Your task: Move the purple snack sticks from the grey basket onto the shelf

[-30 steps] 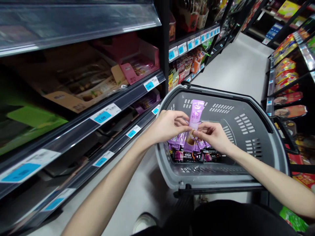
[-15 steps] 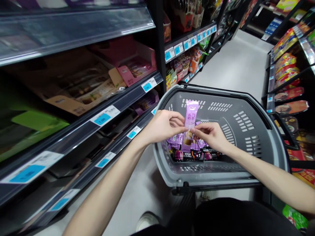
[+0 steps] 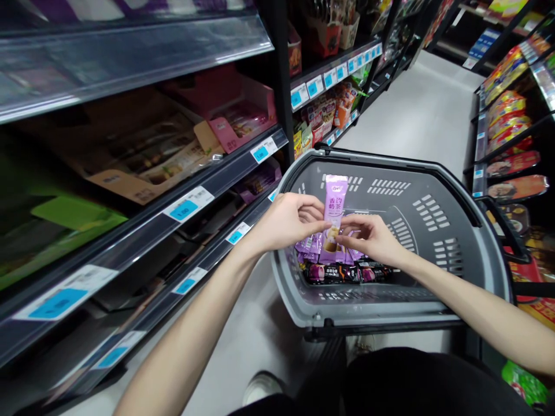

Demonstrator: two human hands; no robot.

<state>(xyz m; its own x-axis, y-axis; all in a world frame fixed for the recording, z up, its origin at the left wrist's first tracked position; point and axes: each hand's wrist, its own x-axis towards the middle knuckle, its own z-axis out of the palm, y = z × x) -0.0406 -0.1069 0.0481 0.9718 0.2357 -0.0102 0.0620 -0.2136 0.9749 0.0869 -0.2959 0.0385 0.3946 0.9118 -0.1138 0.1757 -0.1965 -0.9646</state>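
Observation:
My left hand (image 3: 295,221) is closed on a slim purple milk tea stick pack (image 3: 335,199), with the thumb across its front. The pack stands nearly upright, printed side towards me, over the grey shopping basket (image 3: 381,202). My right hand (image 3: 373,236) is at the pack's right edge, its thumb and forefinger apart; whether the tips touch the pack is hard to tell. Below the hands, several purple packs (image 3: 309,245) lie in the basket. Black packs (image 3: 336,273) lie along its near side.
A shelf edge (image 3: 130,254) with price tags runs along my left, bearing a tan carton (image 3: 119,182) and a pink carton (image 3: 229,136) of packs. Bagged snacks (image 3: 511,115) line the right shelf. The grey floor (image 3: 416,110) of the aisle stretches ahead.
My right thumb and forefinger have parted from their pinch at the pack. The pack has shifted slightly left, still in my left hand. The basket has barely moved in view.

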